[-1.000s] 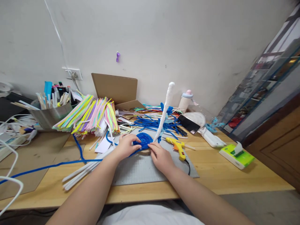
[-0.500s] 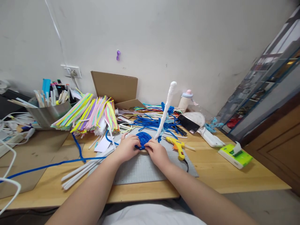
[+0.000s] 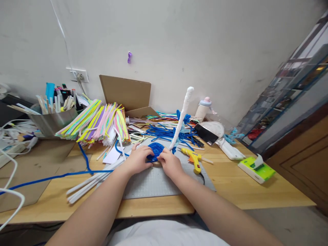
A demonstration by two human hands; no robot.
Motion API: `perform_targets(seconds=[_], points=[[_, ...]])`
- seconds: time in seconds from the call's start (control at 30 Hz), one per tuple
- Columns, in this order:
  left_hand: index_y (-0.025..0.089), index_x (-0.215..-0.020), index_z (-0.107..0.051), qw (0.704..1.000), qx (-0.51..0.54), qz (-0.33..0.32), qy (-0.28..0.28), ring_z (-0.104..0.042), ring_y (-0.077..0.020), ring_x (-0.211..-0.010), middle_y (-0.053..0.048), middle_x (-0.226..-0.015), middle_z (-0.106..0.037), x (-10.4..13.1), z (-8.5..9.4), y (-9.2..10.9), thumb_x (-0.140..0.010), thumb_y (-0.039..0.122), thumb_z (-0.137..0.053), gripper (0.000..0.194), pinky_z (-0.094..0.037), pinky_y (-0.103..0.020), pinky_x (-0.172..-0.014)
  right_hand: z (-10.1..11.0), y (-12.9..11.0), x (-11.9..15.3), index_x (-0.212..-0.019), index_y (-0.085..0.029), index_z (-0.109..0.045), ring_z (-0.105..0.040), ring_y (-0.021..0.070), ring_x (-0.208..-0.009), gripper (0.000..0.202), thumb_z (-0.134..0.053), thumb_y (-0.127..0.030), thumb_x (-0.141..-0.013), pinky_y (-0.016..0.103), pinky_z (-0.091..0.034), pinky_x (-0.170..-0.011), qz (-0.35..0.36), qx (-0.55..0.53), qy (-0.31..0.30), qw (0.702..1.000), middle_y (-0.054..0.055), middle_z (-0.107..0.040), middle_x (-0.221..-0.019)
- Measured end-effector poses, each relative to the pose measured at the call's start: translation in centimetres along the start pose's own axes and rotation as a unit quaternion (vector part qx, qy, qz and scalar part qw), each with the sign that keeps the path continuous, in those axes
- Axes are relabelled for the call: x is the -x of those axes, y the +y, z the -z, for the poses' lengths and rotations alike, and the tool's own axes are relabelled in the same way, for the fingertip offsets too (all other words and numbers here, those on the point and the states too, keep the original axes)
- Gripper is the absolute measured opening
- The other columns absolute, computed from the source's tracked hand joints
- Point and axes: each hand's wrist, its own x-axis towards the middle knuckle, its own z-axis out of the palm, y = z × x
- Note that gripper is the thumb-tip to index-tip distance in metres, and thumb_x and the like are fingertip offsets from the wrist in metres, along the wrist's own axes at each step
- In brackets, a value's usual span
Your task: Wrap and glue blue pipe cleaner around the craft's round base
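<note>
A flat blue coil of fuzzy pipe cleaner [image 3: 156,149] lies on a round base above the grey cutting mat [image 3: 151,188]. My left hand [image 3: 139,158] grips the coil's left edge, and my right hand [image 3: 170,162] pinches its lower right edge; both hands' fingertips are partly hidden. Just behind my right hand a white fuzzy-wrapped stick [image 3: 181,119] rises, leaning right, with blue flowers [image 3: 186,118] beside it. A long blue pipe cleaner [image 3: 64,175] runs off to the left past my left forearm.
A yellow glue gun [image 3: 194,160] rests right of my right hand, its cord trailing. White pipe cleaners [image 3: 84,190] lie at left, below pastel bundles [image 3: 102,123]. Behind are loose blue pipe cleaners [image 3: 159,131], a phone [image 3: 206,134] and a bottle [image 3: 203,108]. A tissue pack [image 3: 256,169] sits far right.
Both hands stay at the blue coil with only slight finger shifts; a bit more of the coil's face shows. The whole view has shifted slightly.
</note>
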Motion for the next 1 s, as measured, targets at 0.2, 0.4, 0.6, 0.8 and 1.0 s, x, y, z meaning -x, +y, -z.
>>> perform_targets(seconds=[0.2,0.4,0.6,0.8,1.0], points=[[0.027,-0.124,-0.053,0.997,-0.052,0.053,-0.035,-0.033,-0.0341,-0.131,-0.014,-0.141,-0.042,0.2,-1.1,-0.7,-0.051,0.057,-0.078,0.083,-0.006,-0.054,-0.109,0.0,0.0,0.2,-0.075,-0.022,-0.062,-0.055,0.0107,-0.071,0.022,-0.047,-0.024,-0.090,0.022,-0.031,-0.058,0.009,0.024,-0.001,1.000,-0.001,-0.058,-0.089],[0.027,-0.123,-0.054,0.994,-0.067,0.078,-0.022,-0.043,-0.0360,-0.120,-0.014,-0.123,-0.054,0.2,-1.5,-0.1,-0.049,0.065,-0.074,0.086,-0.021,-0.053,-0.104,-0.3,0.3,0.4,-0.083,-0.024,-0.062,-0.055,0.0108,-0.072,0.021,-0.044,-0.025,-0.093,0.022,-0.033,-0.059,0.032,0.030,0.006,0.999,0.000,-0.059,-0.096],[0.027,-0.119,-0.058,0.986,-0.068,0.145,-0.033,-0.049,-0.0379,-0.110,-0.015,-0.113,-0.057,0.5,-1.4,2.1,-0.054,0.064,-0.071,0.076,-0.035,-0.049,-0.095,1.0,1.3,0.7,-0.083,-0.023,-0.063,-0.057,0.0112,-0.075,0.021,-0.044,-0.022,-0.092,0.021,-0.038,-0.065,0.062,-0.002,-0.019,0.998,0.000,-0.059,-0.097],[0.025,-0.125,-0.054,0.982,-0.051,0.174,-0.049,-0.048,-0.0376,-0.110,-0.016,-0.112,-0.057,3.0,-1.1,5.9,-0.061,0.058,-0.069,0.074,-0.035,-0.050,-0.095,3.6,2.2,2.0,-0.094,-0.024,-0.063,-0.059,0.0148,-0.095,0.023,-0.043,-0.015,-0.088,0.026,-0.043,-0.081,0.098,-0.041,-0.075,0.991,0.003,-0.060,-0.113],[0.021,-0.133,-0.046,0.986,-0.052,0.154,-0.044,-0.043,-0.0339,-0.122,-0.015,-0.132,-0.049,4.0,0.3,5.6,-0.076,0.049,-0.059,0.065,-0.030,-0.049,-0.102,6.3,4.2,5.0,-0.100,-0.024,-0.062,-0.061,0.0192,-0.091,0.025,-0.040,-0.027,-0.088,0.030,-0.046,-0.075,-0.094,-0.001,0.026,0.995,0.004,-0.066,-0.104]])
